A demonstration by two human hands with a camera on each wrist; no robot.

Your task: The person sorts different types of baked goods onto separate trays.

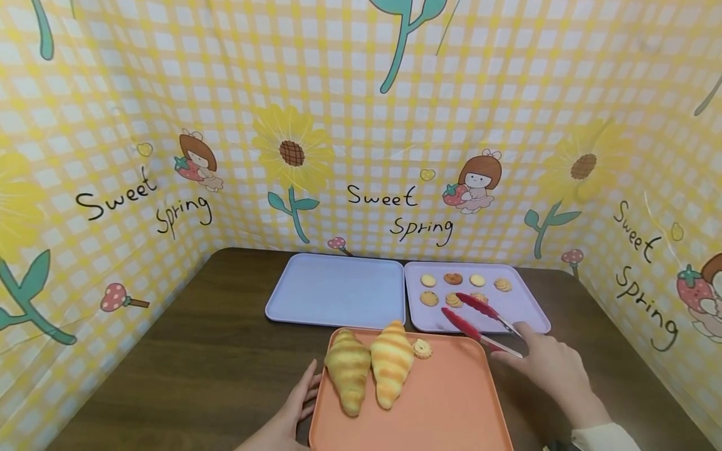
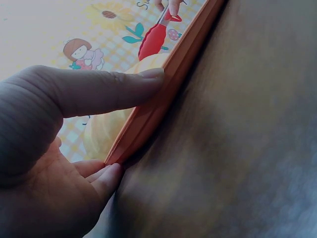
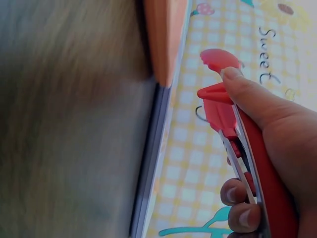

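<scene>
My right hand [image 1: 555, 363] grips red-tipped metal tongs [image 1: 470, 324], whose arms stand apart. The tong tips overlap the swirled cookies [image 1: 454, 300] on the lilac tray [image 1: 533, 316] in the head view; nothing shows between the tips in the right wrist view. At the orange tray's [image 1: 445, 407] left edge, my left hand [image 1: 293, 401] touches the rim, thumb laid straight along its outer wall in the left wrist view. On that tray lie a darker croissant [image 1: 348, 373], a lighter croissant [image 1: 392, 363] and a small ring-shaped cookie [image 1: 422, 349].
A light blue tray [image 1: 338, 291] stands behind the orange one, beside the lilac tray. Several cookies sit in two rows on the lilac tray, round pale ones [image 1: 428, 280] among them. A yellow checked cloth [image 1: 372, 156] surrounds the dark wooden table [image 1: 169, 376].
</scene>
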